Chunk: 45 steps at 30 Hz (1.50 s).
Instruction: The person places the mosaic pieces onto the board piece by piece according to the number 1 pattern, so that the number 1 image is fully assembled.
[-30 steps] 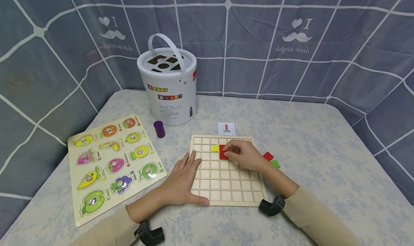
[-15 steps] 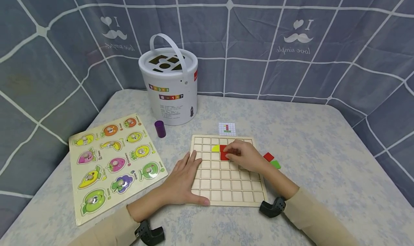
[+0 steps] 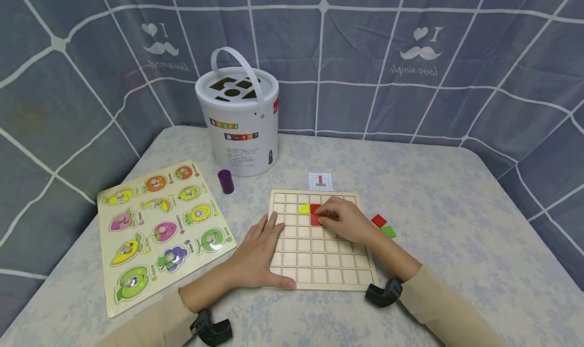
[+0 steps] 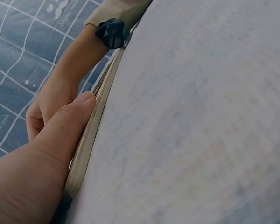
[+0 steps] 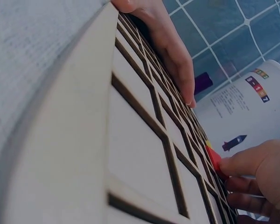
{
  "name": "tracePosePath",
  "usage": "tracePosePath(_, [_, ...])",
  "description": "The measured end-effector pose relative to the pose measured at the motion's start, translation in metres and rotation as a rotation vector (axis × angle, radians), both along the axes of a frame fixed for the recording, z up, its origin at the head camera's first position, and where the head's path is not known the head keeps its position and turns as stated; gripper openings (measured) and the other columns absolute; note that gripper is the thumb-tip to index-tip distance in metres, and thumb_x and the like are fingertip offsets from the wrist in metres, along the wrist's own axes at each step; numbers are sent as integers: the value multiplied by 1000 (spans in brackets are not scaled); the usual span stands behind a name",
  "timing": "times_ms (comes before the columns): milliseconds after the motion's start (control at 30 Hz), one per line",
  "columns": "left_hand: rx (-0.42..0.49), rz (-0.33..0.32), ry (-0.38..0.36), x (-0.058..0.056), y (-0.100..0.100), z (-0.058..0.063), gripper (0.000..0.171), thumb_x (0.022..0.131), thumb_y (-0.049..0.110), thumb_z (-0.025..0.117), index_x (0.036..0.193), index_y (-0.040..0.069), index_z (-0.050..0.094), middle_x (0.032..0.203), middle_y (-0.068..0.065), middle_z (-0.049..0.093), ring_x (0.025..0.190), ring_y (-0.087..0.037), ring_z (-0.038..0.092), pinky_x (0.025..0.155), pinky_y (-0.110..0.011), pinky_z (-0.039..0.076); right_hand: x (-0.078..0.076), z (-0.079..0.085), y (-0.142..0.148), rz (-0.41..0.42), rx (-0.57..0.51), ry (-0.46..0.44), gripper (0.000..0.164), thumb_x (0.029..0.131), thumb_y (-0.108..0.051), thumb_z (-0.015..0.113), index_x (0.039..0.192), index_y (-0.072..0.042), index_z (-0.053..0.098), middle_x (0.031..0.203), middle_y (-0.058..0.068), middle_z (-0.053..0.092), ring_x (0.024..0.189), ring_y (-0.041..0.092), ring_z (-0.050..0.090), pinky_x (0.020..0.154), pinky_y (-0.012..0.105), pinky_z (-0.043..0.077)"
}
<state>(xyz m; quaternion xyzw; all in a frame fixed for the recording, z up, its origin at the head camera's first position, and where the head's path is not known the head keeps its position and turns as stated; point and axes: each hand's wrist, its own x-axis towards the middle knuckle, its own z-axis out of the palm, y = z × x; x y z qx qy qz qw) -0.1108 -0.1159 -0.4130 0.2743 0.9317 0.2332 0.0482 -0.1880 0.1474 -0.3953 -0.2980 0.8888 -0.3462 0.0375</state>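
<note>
A wooden grid board [image 3: 319, 261] lies flat on the table. My left hand [image 3: 257, 253] rests along its left side, fingers spread on the left edge and thumb at the front edge; in the left wrist view the thumb [image 4: 67, 123] lies against the board's rim. My right hand [image 3: 349, 220] pinches a red square tile [image 3: 316, 220] at a cell in the upper part of the grid. Another red tile [image 3: 314, 208] sits just above it, with a yellow quarter-round tile [image 3: 304, 209] to its left. The right fingers partly cover the red tiles.
A loose red tile [image 3: 378, 220] and a green tile [image 3: 388, 231] lie right of the board. Behind it is a small pattern card [image 3: 321, 181]. A white bucket [image 3: 239, 129], purple cylinder [image 3: 225, 181] and fruit peg puzzle [image 3: 159, 235] stand or lie to the left.
The camera view shifted slightly. A gap line now shows between the two red tiles, where they looked like one red patch before. Both hands have stayed in nearly the same place.
</note>
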Motion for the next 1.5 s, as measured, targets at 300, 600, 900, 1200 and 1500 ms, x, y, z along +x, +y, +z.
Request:
tracePosePath(300, [7,1,0,0,0,0,126,65,79,68,153,2,20,160,-24,5,146,-40,1,115,-56,11,-2,-1,0,0,4,-8,11,94,-14,67,104,-11,71,97,-5,61,73,13,48,62,28,43])
tracePosePath(600, [13,0,-1,0,0,0,126,65,77,69,153,1,21,160,-25,5,146,-40,1,115,-56,11,-2,0,8,-27,-88,-82,13,92,-13,69,105,-10,71,97,-4,64,84,14,58,73,31,51])
tracePosePath(900, [16,-5,4,0,0,0,126,65,76,71,153,1,21,159,-25,5,146,-41,2,115,-56,11,3,2,34,-92,-115,-116,13,94,-14,66,105,-8,71,97,-2,65,86,16,59,73,31,50])
tracePosePath(1200, [9,-3,7,0,0,0,126,65,77,70,153,1,21,160,-24,5,146,-41,2,114,-57,11,9,7,59,-171,-88,-132,18,94,-19,67,107,-7,71,94,-1,64,84,19,56,71,29,48])
tracePosePath(1500, [11,-3,11,0,0,-1,127,65,78,70,153,1,21,160,-24,5,146,-41,3,114,-57,11,11,11,83,-246,-79,-127,21,96,-19,65,110,-4,69,97,4,67,79,21,56,65,30,48])
